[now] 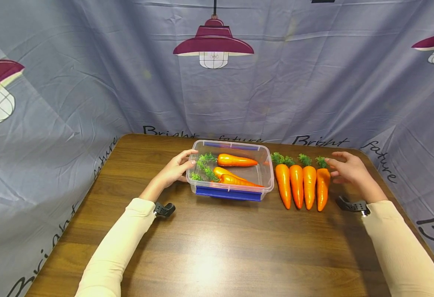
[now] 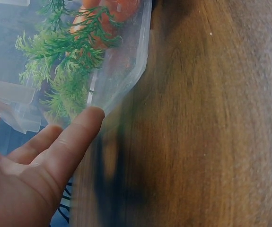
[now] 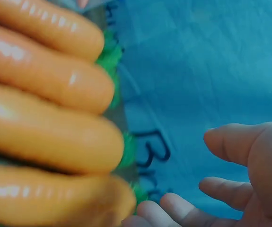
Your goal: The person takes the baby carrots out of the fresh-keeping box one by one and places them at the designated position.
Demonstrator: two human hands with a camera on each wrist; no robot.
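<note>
In the head view a clear plastic box (image 1: pixel 231 190) with blue side latches holds three toy carrots (image 1: pixel 237 160) with green leafy tops. My left hand (image 1: pixel 174 168) is at the box's left end, fingers extended. One fingertip meets the box's corner (image 2: pixel 98 106) in the left wrist view. To the right of the box, several more carrots (image 1: pixel 297 185) lie side by side, tips toward me. My right hand (image 1: pixel 350 169) hovers beside the rightmost carrot (image 1: pixel 323 187), its fingers spread near the leafy top and holding nothing; the right wrist view shows these fingers (image 3: pixel 228 144) apart.
The brown wooden table (image 1: pixel 209 239) reaches back to a grey-blue curtain (image 1: pixel 261 95) printed with lamps and lettering. That curtain also hangs along both sides. A black wrist mount (image 1: pixel 164 209) sits on the left arm, another (image 1: pixel 351 205) on the right.
</note>
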